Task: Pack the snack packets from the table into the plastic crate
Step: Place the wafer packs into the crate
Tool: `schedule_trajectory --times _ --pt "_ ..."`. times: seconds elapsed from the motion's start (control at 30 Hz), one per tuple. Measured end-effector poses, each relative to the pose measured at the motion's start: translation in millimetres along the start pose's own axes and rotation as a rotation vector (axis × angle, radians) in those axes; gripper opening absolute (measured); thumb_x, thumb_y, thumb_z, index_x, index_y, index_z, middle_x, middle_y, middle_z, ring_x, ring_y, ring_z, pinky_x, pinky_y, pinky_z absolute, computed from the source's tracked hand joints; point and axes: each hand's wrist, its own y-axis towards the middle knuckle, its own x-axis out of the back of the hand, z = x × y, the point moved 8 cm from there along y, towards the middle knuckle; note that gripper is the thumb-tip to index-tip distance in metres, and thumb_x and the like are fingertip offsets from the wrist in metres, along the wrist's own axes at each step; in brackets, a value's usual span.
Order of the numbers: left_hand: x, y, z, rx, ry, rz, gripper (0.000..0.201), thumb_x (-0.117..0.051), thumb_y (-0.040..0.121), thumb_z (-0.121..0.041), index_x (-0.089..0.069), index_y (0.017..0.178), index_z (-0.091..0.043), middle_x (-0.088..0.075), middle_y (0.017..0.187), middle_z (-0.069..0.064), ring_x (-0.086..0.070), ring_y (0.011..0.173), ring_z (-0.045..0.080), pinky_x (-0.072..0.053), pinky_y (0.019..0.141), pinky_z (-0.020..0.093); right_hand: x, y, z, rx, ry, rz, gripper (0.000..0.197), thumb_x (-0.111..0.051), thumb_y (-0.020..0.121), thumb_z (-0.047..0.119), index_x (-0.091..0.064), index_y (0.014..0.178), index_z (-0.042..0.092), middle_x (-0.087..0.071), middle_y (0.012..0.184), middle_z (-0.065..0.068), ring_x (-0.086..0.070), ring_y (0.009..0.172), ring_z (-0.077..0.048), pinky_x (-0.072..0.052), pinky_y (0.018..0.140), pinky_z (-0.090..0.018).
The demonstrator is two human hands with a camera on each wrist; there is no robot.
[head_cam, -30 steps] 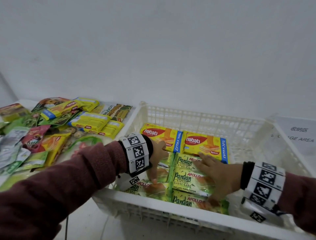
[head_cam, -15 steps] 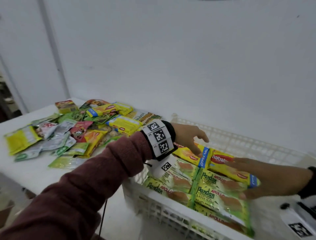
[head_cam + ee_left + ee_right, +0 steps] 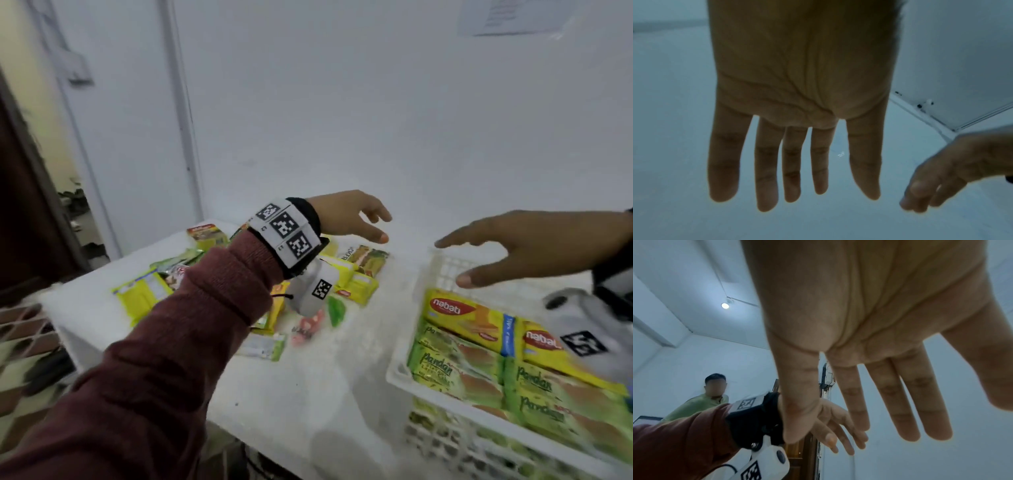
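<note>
Near right: white plastic crate (image 3: 401,373) on the table (image 3: 301,383), w/ green Pandan cake packets (image 3: 455,368) packed in its near part and two yellow Nabati wafer packets (image 3: 462,317) behind them, side by side. A white wrist camera unit (image 3: 582,329) w/ a black-and-white marker covers part of the right-hand Nabati pkt.

Mid: right hand (image 3: 534,245) in the air above the crate's far-left corner, fingers straight & spread, empty, touching nothing; right wrist view shows the same flat palm (image 3: 869,308). Left hand (image 3: 346,217) up in the air over the far side of the table, fingers loose & extended, holding nothing; left wrist view agrees (image 3: 801,81). Maroon sleeve (image 3: 164,359), marker wristband (image 3: 286,228).

Far left: loose pile of snack packets (image 3: 356,286) on the table, yellow, green, some red, partly hidden by the left arm; blurred, labels mostly unreadable. White wall (image 3: 376,102) behind.
</note>
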Motion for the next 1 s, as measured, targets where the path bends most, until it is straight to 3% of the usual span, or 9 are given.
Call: schedule_trajectory --times 0.03,0.1,0.2,0.4,0.53,0.6,0.7,0.83,1.0 --pt "7 -12 23 0.040 0.016 0.008 0.043 -0.064 0.086 -0.027 -0.054 0.126 -0.016 -0.053 0.125 0.004 -0.049 0.082 0.003 -0.035 0.071 0.008 12 26 26 -0.039 0.020 -0.084 0.069 -0.051 0.073 0.066 -0.036 0.135 0.041 -0.045 0.133 0.019 -0.045 0.121 -0.004 -0.034 0.090 -0.014" --pt "18 -29 70 0.110 0.044 0.018 0.042 -0.064 0.086 -0.026 -0.055 0.125 -0.014 -0.054 0.125 0.006 -0.050 0.093 0.011 -0.038 0.076 0.017 16 65 66 -0.006 0.035 -0.091 0.060 -0.058 0.081 0.051 -0.040 0.136 0.036 -0.047 0.137 0.005 -0.047 0.122 -0.012 -0.035 0.099 -0.023" --pt "20 -45 135 0.195 0.065 0.015 0.039 -0.063 0.087 -0.022 -0.057 0.123 -0.008 -0.057 0.123 0.010 -0.054 0.111 0.022 -0.037 0.084 0.022 14 122 96 -0.061 0.050 -0.083 0.058 -0.059 0.084 0.046 -0.042 0.136 0.028 -0.047 0.137 -0.002 -0.046 0.123 -0.017 -0.033 0.101 -0.026" --pt "-19 -54 209 0.249 0.179 0.198 0.018 -0.054 0.093 -0.017 -0.057 0.109 -0.009 -0.049 0.106 0.009 -0.047 0.098 0.017 -0.039 0.077 0.026 -20 216 116 -0.185 0.055 -0.028 0.061 -0.061 0.084 0.045 -0.044 0.136 0.019 -0.048 0.137 -0.004 -0.046 0.125 -0.022 -0.034 0.104 -0.031" --pt "-39 -44 238 0.252 0.260 0.252 0.044 -0.054 0.093 -0.018 -0.045 0.135 -0.008 -0.048 0.137 0.009 -0.047 0.124 0.025 -0.039 0.099 0.031 -45 252 109 -0.255 0.101 0.022 0.063 -0.060 0.087 0.040 -0.037 0.140 0.015 -0.054 0.123 -0.001 -0.054 0.110 -0.017 -0.041 0.093 -0.029" --pt "-49 -36 253 0.256 0.266 0.298 0.048 -0.055 0.092 -0.015 -0.043 0.138 -0.010 -0.042 0.144 0.008 -0.042 0.130 0.024 -0.036 0.104 0.032 -55 271 102 -0.281 0.093 0.033 0.066 -0.059 0.088 0.039 -0.033 0.143 0.014 -0.041 0.142 -0.004 -0.043 0.128 -0.021 -0.035 0.104 -0.032" --pt "-66 -24 274 0.277 0.254 0.379 0.054 -0.058 0.089 -0.013 -0.040 0.139 -0.014 -0.036 0.148 0.005 -0.038 0.134 0.023 -0.034 0.107 0.035 -67 296 95 -0.293 0.076 0.041 0.071 -0.060 0.088 0.037 -0.026 0.146 0.015 -0.029 0.151 -0.006 -0.033 0.137 -0.023 -0.030 0.108 -0.033" --pt "-83 -11 288 0.283 0.280 0.478 0.068 -0.067 0.081 -0.017 -0.036 0.142 -0.022 -0.027 0.151 0.008 -0.035 0.134 0.030 -0.037 0.107 0.043 -84 323 92 -0.284 0.088 0.079 0.079 -0.065 0.085 0.033 -0.019 0.147 0.016 -0.029 0.151 -0.007 -0.035 0.135 -0.025 -0.033 0.106 -0.034" --pt "-87 5 296 0.250 0.290 0.584 0.082 -0.071 0.080 -0.020 -0.024 0.147 -0.017 -0.023 0.154 0.008 -0.030 0.138 0.028 -0.033 0.109 0.042 -104 347 77 -0.280 0.068 0.092 0.091 -0.066 0.081 0.043 -0.008 0.149 0.026 -0.024 0.152 -0.012 -0.033 0.136 -0.029 -0.034 0.108 -0.040"
